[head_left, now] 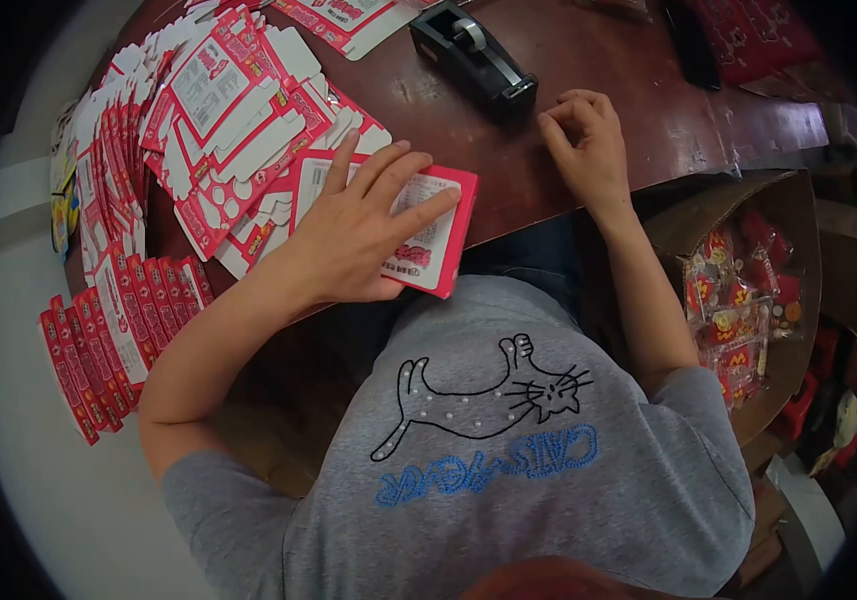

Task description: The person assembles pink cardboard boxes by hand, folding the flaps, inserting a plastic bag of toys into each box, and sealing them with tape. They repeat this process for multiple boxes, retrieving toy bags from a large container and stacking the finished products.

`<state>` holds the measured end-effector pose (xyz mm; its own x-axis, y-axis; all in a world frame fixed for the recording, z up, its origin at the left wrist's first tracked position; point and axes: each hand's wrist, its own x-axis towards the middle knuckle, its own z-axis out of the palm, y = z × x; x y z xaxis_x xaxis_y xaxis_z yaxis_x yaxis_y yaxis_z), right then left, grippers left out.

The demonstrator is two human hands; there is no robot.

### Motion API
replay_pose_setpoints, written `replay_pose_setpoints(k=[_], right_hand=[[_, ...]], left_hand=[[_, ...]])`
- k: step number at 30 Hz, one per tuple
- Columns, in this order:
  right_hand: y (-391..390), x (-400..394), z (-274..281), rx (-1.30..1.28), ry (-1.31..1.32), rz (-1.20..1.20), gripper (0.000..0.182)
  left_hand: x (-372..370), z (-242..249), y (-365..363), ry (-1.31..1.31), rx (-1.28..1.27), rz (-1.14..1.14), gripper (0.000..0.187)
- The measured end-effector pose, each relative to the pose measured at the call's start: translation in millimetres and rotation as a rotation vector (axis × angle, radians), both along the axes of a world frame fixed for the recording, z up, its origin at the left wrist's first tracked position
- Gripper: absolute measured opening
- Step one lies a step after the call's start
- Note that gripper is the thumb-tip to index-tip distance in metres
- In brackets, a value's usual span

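Note:
My left hand [364, 225] spans a pink and white printed carton [442, 238] at the table's front edge. Its fingers are spread over the top, with the thumb at the near side. My right hand [587, 145] rests above the table with curled fingers, the thumb close to the index finger. Whether anything small is between them cannot be made out. Just beyond it stands a black tape dispenser [477, 62] with a roll of clear tape.
Flattened cartons [219, 90] lie heaped at the left of the brown table [629, 60]. Filled cartons [99, 360] stand in rows at the lower left. On the right, a cardboard box [794, 220] holds small clear packets [734, 330]. A red package [759, 40] lies at the far right.

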<state>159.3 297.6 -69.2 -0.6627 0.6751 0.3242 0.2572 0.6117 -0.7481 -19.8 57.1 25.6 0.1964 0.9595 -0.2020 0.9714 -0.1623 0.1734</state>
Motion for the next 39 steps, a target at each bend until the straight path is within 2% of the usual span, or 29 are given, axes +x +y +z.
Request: replay_pose_setpoints(k=[1, 2, 4, 5, 8, 11, 15, 17, 18, 20, 22, 23, 25, 27, 30, 31, 32, 33, 34, 35, 36, 37, 39], right_hand=[[-6.4, 5.2, 10.3, -0.044, 0.022, 0.032, 0.015], [-14.9, 9.3, 17.7, -0.057, 0.014, 0.039, 0.015], [-32.2, 13.5, 31.1, -0.534, -0.068, 0.393, 0.024], [-38.9, 12.1, 35.3, -0.541, -0.071, 0.393, 0.024], [-54.1, 3.2, 46.8, -0.485, -0.315, 0.700, 0.037], [-66.6, -5.1, 29.1, -0.462, -0.271, 0.685, 0.034], [-70.3, -7.0, 19.1, -0.391, -0.303, 0.667, 0.029], [-74.9, -7.7, 21.2, -0.195, -0.410, 0.552, 0.030], [-75.4, -8.3, 21.7, -0.174, -0.394, 0.589, 0.030], [-73.4, -13.2, 23.2, -0.083, -0.601, 0.523, 0.032], [-67.4, -26.7, 31.5, -0.093, -0.534, 0.491, 0.029], [-60.6, -40.5, 33.7, -0.149, -0.396, 0.456, 0.028], [-48.7, -83.5, 39.1, -0.195, -0.138, 0.440, 0.030], [-57.9, -147.2, 52.9, -0.134, -0.027, 0.501, 0.036], [-86.7, -260.7, 41.7, -0.037, -0.046, 0.488, 0.074], [-96.2, -300.8, 39.7, 0.062, -0.182, 0.493, 0.086], [-101.6, -330.2, 42.3, 0.163, -0.321, 0.479, 0.097], [-120.3, -341.1, 54.4, 0.223, -0.445, 0.322, 0.102], [-128.5, -347.7, 55.2, 0.269, -0.500, 0.282, 0.102], [-129.0, -353.7, 50.0, 0.310, -0.559, 0.231, 0.102], [-121.7, -361.3, 45.4, 0.264, -0.540, 0.210, 0.085], [-104.6, -364.2, 48.2, 0.255, -0.554, 0.174, 0.085], [-73.4, -359.4, 44.8, 0.126, -0.593, 0.413, 0.064]], left_hand=[[3.9, -4.6, -2.7, -0.052, 0.061, 0.135, 0.099], [3.2, -17.0, -6.0, -0.032, 0.062, 0.158, 0.101], [-3.9, -40.8, -12.5, -0.086, 0.095, 0.159, 0.100], [-7.3, -49.9, -15.3, -0.134, 0.146, 0.153, 0.099], [-7.3, -60.3, -21.7, -0.142, 0.224, 0.135, 0.098], [-11.0, -66.9, -24.6, -0.180, 0.305, 0.104, 0.092], [-11.3, -68.9, -24.2, -0.126, 0.292, 0.074, 0.086], [-12.0, -67.0, -23.3, -0.146, 0.262, 0.082, 0.083], [-12.6, -67.1, -22.6, -0.171, 0.277, 0.075, 0.081], [-15.3, -64.7, -25.2, -0.234, 0.313, 0.071, 0.078], [-13.5, -54.0, -31.0, -0.200, 0.331, 0.123, 0.082], [-8.8, -38.3, -35.9, -0.231, 0.429, 0.201, 0.077], [-3.6, 7.7, -51.5, -0.165, 0.576, 0.413, 0.078], [-14.6, 56.4, -76.1, 0.089, 0.664, 0.688, 0.079], [-64.6, 93.3, -135.2, 0.463, 0.646, 1.080, 0.077], [-85.8, 93.2, -157.7, 0.583, 0.609, 1.197, 0.077], [-108.8, 94.4, -178.0, 0.596, 0.511, 1.311, 0.077], [-123.9, 92.5, -194.8, 0.594, 0.414, 1.411, 0.077], [-128.5, 85.8, -211.8, 0.594, 0.424, 1.399, 0.077], [-134.4, 77.6, -225.1, 0.726, 0.295, 1.414, 0.075], [-141.1, 73.0, -224.0, 0.852, 0.167, 1.412, 0.073], [-138.3, 74.5, -210.5, 0.836, 0.178, 1.378, 0.073], [-112.7, 70.5, -194.4, 0.687, 0.511, 1.150, 0.066]])
